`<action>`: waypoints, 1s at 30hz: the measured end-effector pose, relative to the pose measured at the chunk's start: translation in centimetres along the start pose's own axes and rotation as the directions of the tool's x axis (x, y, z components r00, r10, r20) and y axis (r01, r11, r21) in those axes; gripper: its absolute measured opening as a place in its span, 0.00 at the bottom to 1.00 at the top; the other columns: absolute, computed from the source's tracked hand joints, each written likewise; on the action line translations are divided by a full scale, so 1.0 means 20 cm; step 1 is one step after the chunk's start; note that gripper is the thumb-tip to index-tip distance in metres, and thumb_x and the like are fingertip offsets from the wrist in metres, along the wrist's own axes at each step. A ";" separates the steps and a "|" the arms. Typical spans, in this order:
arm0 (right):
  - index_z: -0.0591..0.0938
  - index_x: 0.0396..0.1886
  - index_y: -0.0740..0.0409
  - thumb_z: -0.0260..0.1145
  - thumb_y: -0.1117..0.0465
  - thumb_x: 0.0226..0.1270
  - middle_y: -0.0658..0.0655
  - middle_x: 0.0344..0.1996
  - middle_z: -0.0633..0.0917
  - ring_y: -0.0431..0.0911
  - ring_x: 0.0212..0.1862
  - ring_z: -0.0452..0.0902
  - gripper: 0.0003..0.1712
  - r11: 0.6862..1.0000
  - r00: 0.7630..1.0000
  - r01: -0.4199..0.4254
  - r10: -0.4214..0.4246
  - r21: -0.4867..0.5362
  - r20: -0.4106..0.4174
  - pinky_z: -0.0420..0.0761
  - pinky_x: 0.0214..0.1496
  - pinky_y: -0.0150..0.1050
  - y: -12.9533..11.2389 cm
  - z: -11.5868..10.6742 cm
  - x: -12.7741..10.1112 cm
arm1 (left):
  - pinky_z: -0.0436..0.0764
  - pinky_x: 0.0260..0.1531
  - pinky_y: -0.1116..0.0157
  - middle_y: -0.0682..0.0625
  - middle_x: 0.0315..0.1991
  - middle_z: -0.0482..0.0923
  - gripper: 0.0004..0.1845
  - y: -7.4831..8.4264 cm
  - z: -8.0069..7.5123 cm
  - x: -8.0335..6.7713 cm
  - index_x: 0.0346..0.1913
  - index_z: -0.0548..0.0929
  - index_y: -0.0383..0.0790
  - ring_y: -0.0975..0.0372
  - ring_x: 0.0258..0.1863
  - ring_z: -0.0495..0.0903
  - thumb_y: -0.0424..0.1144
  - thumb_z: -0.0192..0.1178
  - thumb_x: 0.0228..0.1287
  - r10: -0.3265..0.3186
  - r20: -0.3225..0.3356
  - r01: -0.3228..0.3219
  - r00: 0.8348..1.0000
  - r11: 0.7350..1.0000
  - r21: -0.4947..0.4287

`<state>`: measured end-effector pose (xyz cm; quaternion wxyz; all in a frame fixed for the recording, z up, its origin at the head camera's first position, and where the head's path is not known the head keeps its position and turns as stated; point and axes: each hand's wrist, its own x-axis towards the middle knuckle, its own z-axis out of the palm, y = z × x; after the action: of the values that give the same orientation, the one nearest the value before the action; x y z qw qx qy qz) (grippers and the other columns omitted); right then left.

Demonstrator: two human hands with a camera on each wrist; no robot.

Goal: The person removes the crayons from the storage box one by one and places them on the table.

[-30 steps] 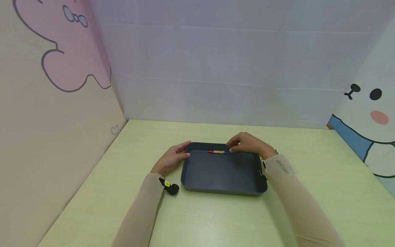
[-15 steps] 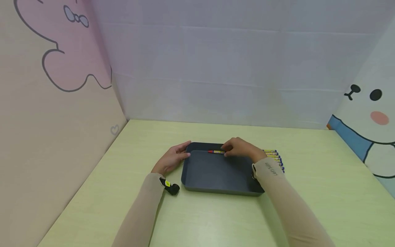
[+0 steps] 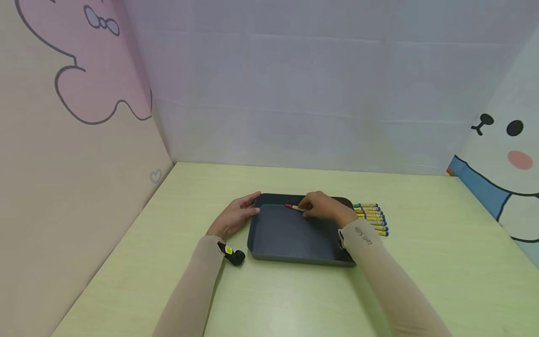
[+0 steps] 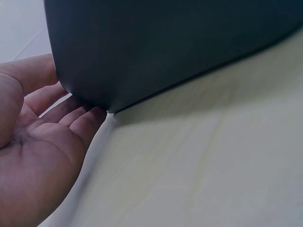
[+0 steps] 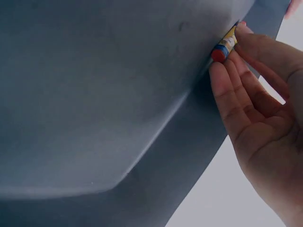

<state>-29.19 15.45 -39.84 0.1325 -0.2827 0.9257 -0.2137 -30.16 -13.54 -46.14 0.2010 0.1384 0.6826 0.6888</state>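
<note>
A dark grey rectangular tray [image 3: 290, 236] lies on the table in the head view. At its left rim my left hand [image 3: 231, 218] holds the far left corner, thumb on the near side and fingers behind. In the left wrist view those fingers [image 4: 90, 120] meet the tray's outer wall. Over the tray's far side, my right hand [image 3: 324, 206] pinches a crayon with a red tip and yellow wrapper [image 3: 293, 207]. The right wrist view shows the crayon's red butt end and blue band [image 5: 221, 49] between thumb and fingertips, right by the tray's wall.
Several yellow-wrapped crayons [image 3: 372, 216] lie in a row on the table just right of the tray, partly covered by the right forearm. A pale wall [image 3: 294, 103] stands behind the table [image 3: 286, 299], with printed panels at both sides.
My right hand has slid left along the tray's far side and taken hold of the crayon, which now tilts slightly. The row of crayons has come into view. The left hand stays put.
</note>
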 end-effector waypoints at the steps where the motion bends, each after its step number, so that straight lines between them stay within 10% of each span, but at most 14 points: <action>1: 0.82 0.53 0.64 0.65 0.66 0.65 0.63 0.50 0.82 0.53 0.50 0.80 0.17 1.000 1.000 -0.003 0.003 0.001 -0.007 0.81 0.48 0.42 0.00 0.00 0.00 | 0.54 0.72 0.57 0.45 0.78 0.41 0.34 0.00 0.00 0.00 0.75 0.55 0.40 0.55 0.77 0.40 0.25 0.52 0.69 0.000 0.001 0.000 1.000 1.000 0.000; 30: 0.87 0.43 0.59 0.65 0.67 0.64 0.56 0.39 0.87 0.44 0.38 0.82 0.10 0.998 0.999 0.047 -0.047 -0.049 -0.011 0.82 0.39 0.37 0.00 0.02 0.01 | 0.52 0.73 0.56 0.45 0.78 0.41 0.34 0.00 0.00 0.00 0.75 0.55 0.39 0.55 0.77 0.37 0.26 0.52 0.68 -0.001 -0.003 0.001 1.000 1.000 -0.006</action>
<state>-29.21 15.17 -40.25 0.1150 -0.3062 0.9245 -0.1956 -30.17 -13.55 -46.24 0.2006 0.1366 0.6811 0.6909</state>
